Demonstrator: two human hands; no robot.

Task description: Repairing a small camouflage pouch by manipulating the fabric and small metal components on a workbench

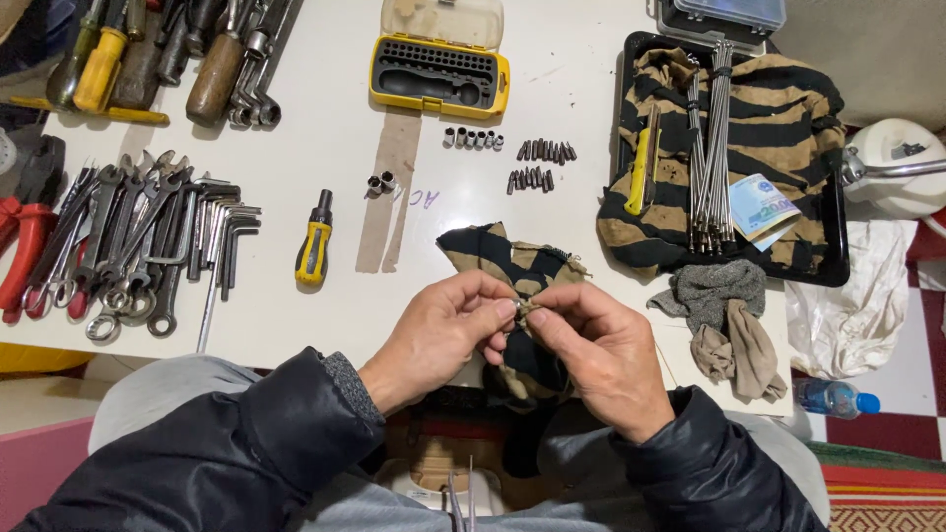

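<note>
My left hand (448,325) and my right hand (596,345) meet at the table's near edge. Between their fingertips sits a small metal socket (519,307), wrapped partly in a striped tan-and-black rag (503,256) that drapes from the table down past my right palm. Both hands pinch the socket and rag together. Just beyond lie a row of small sockets (473,139), several screwdriver bits (540,165) and two loose sockets (381,182). A short yellow-handled driver (314,241) lies to the left.
An open yellow bit case (439,74) stands at the back. Wrenches and hex keys (148,241) and red pliers (25,241) fill the left. A black tray (838,246) on the right holds striped cloth, metal spokes (711,148) and a yellow knife (642,167). Grey rags (724,315) lie near.
</note>
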